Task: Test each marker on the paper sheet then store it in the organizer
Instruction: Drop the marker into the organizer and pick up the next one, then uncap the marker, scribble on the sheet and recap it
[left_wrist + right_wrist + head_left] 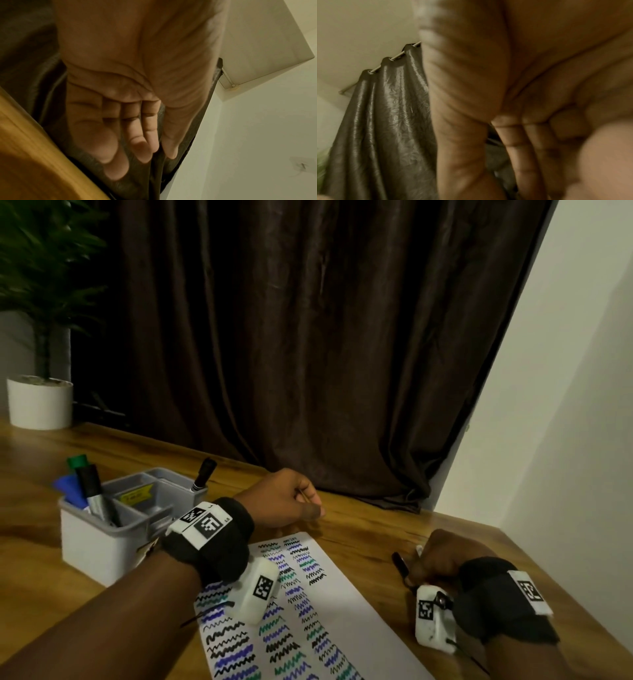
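The white paper sheet lies on the wooden table, covered in black, blue and green zigzags. My right hand rests to the right of the sheet, fist curled around a marker whose black end sticks out to the left. In the right wrist view the right hand shows curled fingers and is blurred. My left hand hovers past the sheet's far end and holds nothing; in the left wrist view the left hand has relaxed, nearly straight fingers. The grey organizer stands at the left.
In the organizer's near-left compartment stand a green-capped marker, a blue one and a black one; another black marker leans in the far compartment. A potted plant sits far left. A dark curtain hangs behind the table.
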A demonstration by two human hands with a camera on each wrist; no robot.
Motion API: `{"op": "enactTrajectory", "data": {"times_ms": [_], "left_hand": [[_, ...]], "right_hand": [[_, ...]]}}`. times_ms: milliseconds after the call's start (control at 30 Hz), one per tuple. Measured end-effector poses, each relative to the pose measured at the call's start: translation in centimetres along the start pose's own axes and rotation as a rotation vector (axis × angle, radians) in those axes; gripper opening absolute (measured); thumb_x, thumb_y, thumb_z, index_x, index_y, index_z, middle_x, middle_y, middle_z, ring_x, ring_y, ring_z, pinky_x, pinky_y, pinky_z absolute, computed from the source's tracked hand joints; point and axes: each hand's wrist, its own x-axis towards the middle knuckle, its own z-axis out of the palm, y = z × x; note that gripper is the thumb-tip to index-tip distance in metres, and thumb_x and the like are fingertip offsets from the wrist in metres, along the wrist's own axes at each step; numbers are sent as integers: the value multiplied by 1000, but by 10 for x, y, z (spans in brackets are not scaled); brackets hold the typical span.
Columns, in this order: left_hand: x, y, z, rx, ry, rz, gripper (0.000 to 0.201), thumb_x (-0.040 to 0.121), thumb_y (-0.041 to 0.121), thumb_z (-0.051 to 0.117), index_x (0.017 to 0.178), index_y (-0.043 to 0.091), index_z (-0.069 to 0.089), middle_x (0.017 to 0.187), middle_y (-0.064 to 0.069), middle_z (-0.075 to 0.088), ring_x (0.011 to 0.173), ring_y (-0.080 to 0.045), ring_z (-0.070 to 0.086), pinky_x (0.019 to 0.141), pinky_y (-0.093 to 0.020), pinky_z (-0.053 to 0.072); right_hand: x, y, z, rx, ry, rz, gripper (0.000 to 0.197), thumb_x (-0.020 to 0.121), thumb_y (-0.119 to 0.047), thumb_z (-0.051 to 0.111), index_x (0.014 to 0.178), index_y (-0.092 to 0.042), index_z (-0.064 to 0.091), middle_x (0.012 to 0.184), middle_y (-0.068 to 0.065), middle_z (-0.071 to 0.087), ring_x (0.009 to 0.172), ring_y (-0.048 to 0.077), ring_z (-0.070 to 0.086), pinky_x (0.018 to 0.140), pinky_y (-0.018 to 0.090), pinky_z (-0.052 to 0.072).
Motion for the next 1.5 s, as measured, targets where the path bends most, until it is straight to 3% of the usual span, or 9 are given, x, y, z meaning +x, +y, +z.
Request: {"op": "enactTrajectory", "data": {"times_ms": [133, 267, 367, 500, 767, 1067, 1233, 1367, 1500], "left_hand": [[-4, 2, 1, -69, -41, 1, 18, 91, 29, 73, 102, 15, 70, 82, -4, 70, 68, -20, 73, 47, -28, 55], [-8, 7, 8, -199, -131, 32, 21, 97, 35, 64, 107, 17, 67, 104, -6, 73, 86, -26, 76, 57, -34, 59], [-8, 12, 13, -257, -179, 62, 25, 101, 39, 57, 109, 18, 67, 99, -2, 74, 84, -25, 76, 57, -36, 60], [-9, 14, 14, -259, -193, 105, 30, 103, 35, 53, 106, 9, 67, 83, -6, 62, 65, -18, 65, 53, -31, 58], [-11, 16, 16, -278, -230, 113, 28, 109, 25, 41, 107, 10, 64, 64, 4, 43, 46, -6, 32, 40, -19, 28], [-11, 16, 16, -235, -188, 143, 30, 108, 29, 41, 112, 4, 57, 65, -3, 41, 44, -12, 32, 38, -20, 28], [-12, 17, 15, -195, -200, 192, 26, 107, 34, 43, 112, 15, 62, 64, -12, 38, 46, -18, 29, 38, -23, 28], [-12, 18, 15, -201, -214, 167, 25, 106, 33, 46, 113, 12, 59, 64, -3, 43, 47, -16, 34, 38, -23, 30], [-9, 13, 10, -109, -192, 40, 24, 97, 31, 66, 116, 23, 56, 76, 2, 59, 57, -7, 52, 46, -20, 41]], "right_hand": [[-2, -12, 4, 507, -76, -114, 24, 88, -14, 78, 100, 2, 66, 66, 12, 72, 53, 19, 67, 50, 28, 55], [-21, -36, 0, 1073, -172, -359, 6, 100, -5, 61, 102, 1, 62, 86, 23, 78, 65, 23, 77, 59, 30, 65], [-27, -49, 5, 1271, -237, -507, 10, 99, -2, 60, 108, 1, 62, 97, 27, 78, 75, 26, 80, 66, 33, 67], [-25, -56, 18, 1146, -153, -608, 21, 91, -9, 73, 111, -3, 71, 100, 19, 78, 78, 22, 75, 66, 29, 65], [-27, -63, 27, 1088, -68, -697, 19, 91, -19, 76, 104, -5, 75, 86, 14, 75, 64, 18, 69, 59, 27, 59], [-28, -66, 29, 1109, -91, -686, 14, 95, -21, 72, 100, -8, 72, 77, 5, 74, 62, 18, 69, 58, 27, 59], [-28, -67, 28, 1129, -106, -692, 21, 96, -22, 71, 109, -6, 70, 77, 6, 71, 63, 20, 69, 59, 28, 58], [-27, -66, 28, 1129, -101, -703, 28, 96, -25, 70, 115, -4, 70, 81, 7, 71, 65, 19, 70, 61, 29, 59], [-25, -65, 23, 1143, -80, -632, 19, 103, -25, 61, 106, -8, 67, 79, 10, 74, 67, 21, 73, 64, 33, 62]]}}
